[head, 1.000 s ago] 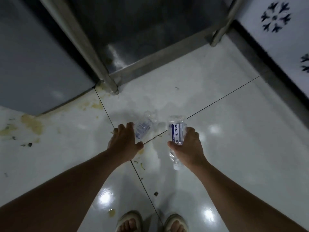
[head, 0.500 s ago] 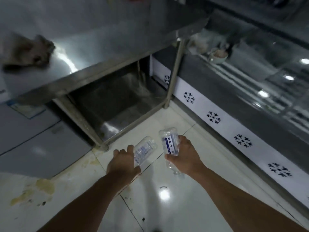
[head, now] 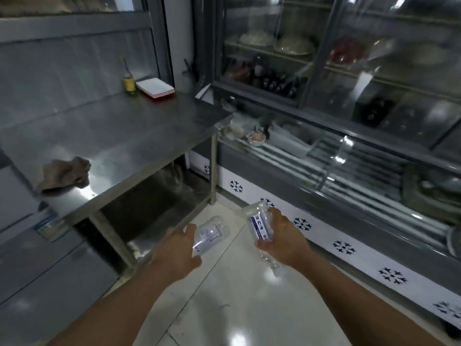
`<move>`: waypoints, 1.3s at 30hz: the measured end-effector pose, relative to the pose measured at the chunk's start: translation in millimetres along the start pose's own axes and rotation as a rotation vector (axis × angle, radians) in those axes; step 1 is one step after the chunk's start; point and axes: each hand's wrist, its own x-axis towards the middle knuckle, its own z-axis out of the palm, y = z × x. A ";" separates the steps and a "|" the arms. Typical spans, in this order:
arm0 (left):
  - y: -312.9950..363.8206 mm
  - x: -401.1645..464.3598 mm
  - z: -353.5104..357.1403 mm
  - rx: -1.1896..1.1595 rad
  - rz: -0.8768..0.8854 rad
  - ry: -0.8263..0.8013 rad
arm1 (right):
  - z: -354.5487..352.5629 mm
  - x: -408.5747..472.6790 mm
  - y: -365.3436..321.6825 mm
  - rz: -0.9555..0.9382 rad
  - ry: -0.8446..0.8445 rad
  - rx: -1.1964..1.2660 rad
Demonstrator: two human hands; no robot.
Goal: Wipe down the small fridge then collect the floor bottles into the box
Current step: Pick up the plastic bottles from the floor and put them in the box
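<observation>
A steel desk (head: pixel 124 136) with a crumpled rag (head: pixel 65 174) on it stands ahead, a glass display fridge (head: pixel 349 96) to its right, glossy floor tiles (head: pixel 237 295) below. My left hand (head: pixel 174 253) has its grip curled round one clear bottle (head: pixel 210 233); my right hand (head: pixel 284 239) wraps another bottle (head: pixel 258 223) at mid-body. They look empty: light, thin, easily crushed, slick. Holding the labelled middle seems best. No box is in view.

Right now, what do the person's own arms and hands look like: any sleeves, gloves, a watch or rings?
Both forearms are bare all the way to the bottom edge of the picture: no sleeve shows. The left hand and the right hand wear no gloves. No watch, band or bracelet shows at either wrist, and no ring shows on the fingers in view. No cables or markings anywhere on them.
</observation>
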 end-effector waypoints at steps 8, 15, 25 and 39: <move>63.6 -58.3 -34.6 0.086 0.310 0.024 | -68.4 -129.1 13.4 0.175 0.143 -0.095; 172.4 -88.5 -49.5 0.118 0.564 0.016 | -128.6 -249.0 63.4 0.354 0.292 -0.113; 416.0 -189.0 0.0 0.134 0.924 -0.014 | -202.1 -463.5 214.8 0.677 0.514 -0.067; 742.5 -364.5 106.1 0.137 1.207 -0.111 | -280.2 -739.1 458.0 1.018 0.565 -0.027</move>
